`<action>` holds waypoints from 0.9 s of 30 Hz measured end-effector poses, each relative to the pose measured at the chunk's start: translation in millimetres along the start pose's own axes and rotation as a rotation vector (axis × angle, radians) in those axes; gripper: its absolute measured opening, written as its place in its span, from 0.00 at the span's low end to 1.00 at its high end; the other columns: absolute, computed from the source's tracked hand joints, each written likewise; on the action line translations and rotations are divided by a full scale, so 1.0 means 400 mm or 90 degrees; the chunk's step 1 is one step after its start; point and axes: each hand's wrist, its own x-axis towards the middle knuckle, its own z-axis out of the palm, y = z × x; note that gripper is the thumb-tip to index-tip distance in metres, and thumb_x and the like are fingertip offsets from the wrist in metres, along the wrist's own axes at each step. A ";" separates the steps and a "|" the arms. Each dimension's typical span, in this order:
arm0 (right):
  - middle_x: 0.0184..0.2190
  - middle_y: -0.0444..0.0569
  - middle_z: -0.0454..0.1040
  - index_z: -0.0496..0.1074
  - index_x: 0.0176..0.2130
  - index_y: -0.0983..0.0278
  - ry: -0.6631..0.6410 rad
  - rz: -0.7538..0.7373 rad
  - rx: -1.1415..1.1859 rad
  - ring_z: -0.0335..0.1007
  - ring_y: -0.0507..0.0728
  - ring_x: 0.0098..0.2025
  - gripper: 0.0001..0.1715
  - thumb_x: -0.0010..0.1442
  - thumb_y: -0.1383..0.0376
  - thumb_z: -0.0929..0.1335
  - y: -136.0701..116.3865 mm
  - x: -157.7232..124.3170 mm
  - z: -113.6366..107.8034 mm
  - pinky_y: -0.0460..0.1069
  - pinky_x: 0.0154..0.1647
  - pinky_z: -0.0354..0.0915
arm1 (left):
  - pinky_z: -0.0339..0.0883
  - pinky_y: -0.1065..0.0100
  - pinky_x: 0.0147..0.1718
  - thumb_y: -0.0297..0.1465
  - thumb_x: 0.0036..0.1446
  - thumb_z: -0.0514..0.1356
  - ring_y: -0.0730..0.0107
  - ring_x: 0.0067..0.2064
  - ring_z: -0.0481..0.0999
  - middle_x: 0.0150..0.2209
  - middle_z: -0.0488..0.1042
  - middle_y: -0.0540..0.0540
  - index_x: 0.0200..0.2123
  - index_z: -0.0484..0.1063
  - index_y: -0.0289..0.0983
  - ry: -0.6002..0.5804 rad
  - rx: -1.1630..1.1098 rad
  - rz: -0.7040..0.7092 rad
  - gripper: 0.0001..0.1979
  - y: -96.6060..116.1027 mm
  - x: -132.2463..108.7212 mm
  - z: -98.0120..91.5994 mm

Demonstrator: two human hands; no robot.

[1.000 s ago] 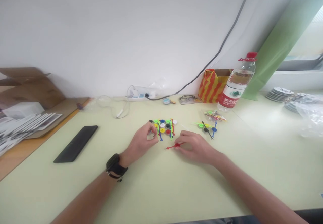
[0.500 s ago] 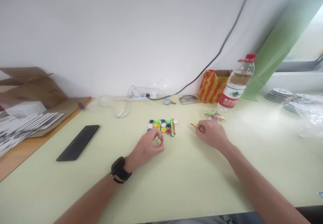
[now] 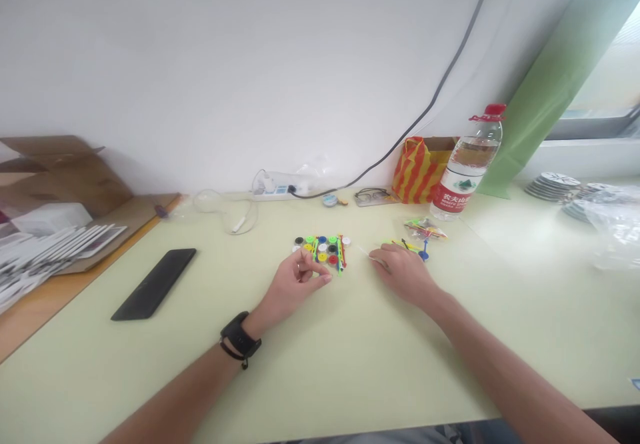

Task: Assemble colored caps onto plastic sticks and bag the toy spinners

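Observation:
Small coloured discs (image 3: 323,257) lie in rows near the middle of the table, with green, yellow and red arrow-shaped sticks (image 3: 341,255) among and beside them. Just in front of them is my left hand (image 3: 293,285), its thumb and index fingertips together; whatever may be between them cannot be made out. My right hand (image 3: 404,274) pinches a thin white stick (image 3: 365,253) at the table surface. Beyond its knuckles lie a blue arrow piece (image 3: 425,252) and other coloured sticks, partly hidden. A clear bag of coloured sticks (image 3: 424,228) lies behind.
A water bottle (image 3: 463,171) and a striped bag (image 3: 419,171) stand at the back right, near glasses (image 3: 371,196). A power strip (image 3: 275,187) lies along the wall. On the left are a black slab (image 3: 155,284), a cable and a cardboard box (image 3: 65,164).
My right hand has moved left from the red stick onto the white one, uncovering blue and dark pieces. My left thumb and index finger have straightened, their tips slightly further right.

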 end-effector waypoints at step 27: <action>0.46 0.54 0.77 0.73 0.44 0.61 0.131 -0.082 0.258 0.75 0.60 0.44 0.19 0.64 0.76 0.59 -0.010 0.008 0.050 0.55 0.47 0.69 | 0.62 0.66 0.34 0.23 0.51 0.58 0.69 0.33 0.69 0.29 0.72 0.51 0.35 0.63 0.39 -0.073 -0.146 0.026 0.09 0.005 -0.013 0.010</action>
